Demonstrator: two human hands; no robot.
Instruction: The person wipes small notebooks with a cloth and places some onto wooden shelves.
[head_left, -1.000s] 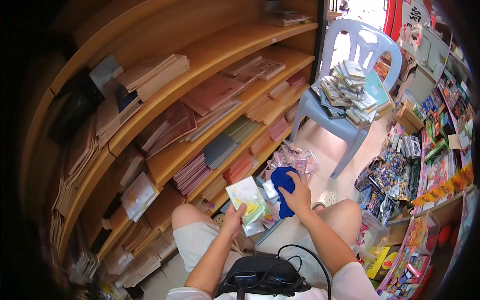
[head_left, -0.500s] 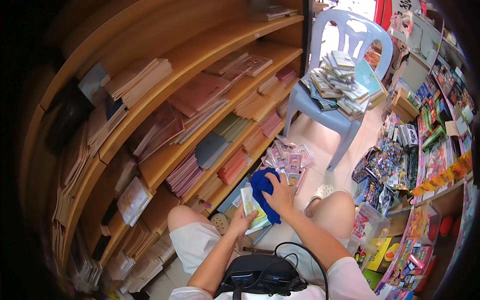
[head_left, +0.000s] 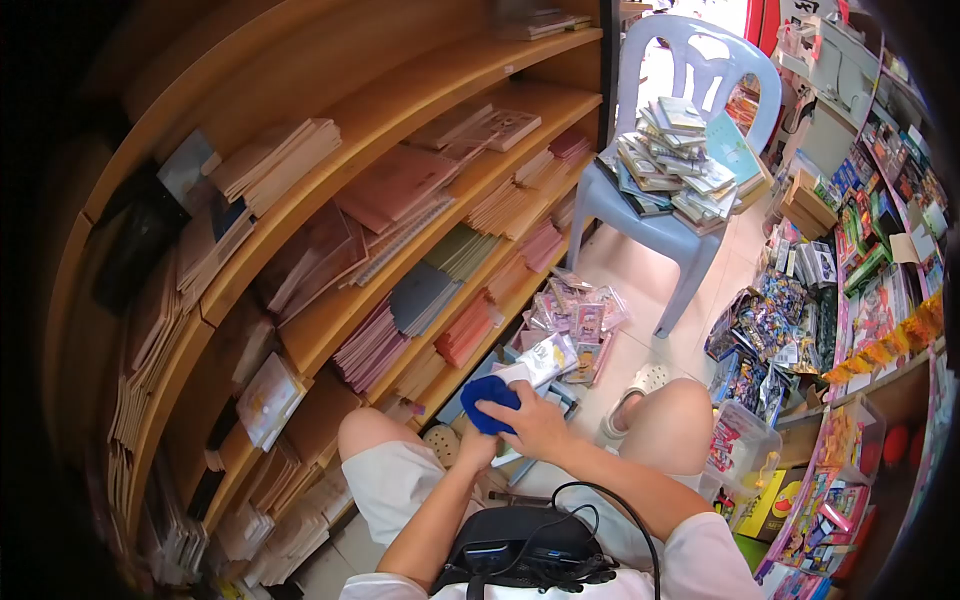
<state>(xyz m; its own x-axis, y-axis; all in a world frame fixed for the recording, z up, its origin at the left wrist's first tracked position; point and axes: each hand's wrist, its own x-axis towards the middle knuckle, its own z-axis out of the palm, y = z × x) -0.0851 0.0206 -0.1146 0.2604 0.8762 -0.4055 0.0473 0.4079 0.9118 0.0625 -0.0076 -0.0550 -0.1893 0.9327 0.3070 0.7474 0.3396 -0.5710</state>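
My right hand [head_left: 535, 425] is closed on a bunched blue cloth [head_left: 490, 403]. Just below it, my left hand [head_left: 478, 448] is closed, its fingers mostly covered by the cloth and my right hand. A small pale notebook [head_left: 545, 360] with purple and yellow marks sticks out beyond the cloth, pointing up and right; its near end is hidden behind my hands. Both hands are close together, low between my knees. Past the notebook, several plastic-wrapped pink items [head_left: 588, 318] lie on the floor.
Wooden shelves [head_left: 395, 120] with paper and notebooks curve along the left. A blue plastic chair [head_left: 690, 275] holds a pile of small books [head_left: 675, 160]. At right stand packaged goods [head_left: 775, 320] and a clear plastic bin [head_left: 745, 460]. A cable [head_left: 640, 530] loops from my waist pouch [head_left: 520, 545].
The notebook has turned from upright, with its green-yellow cover showing, to pointing up and right. My right hand and the cloth have moved down and left over my left hand.
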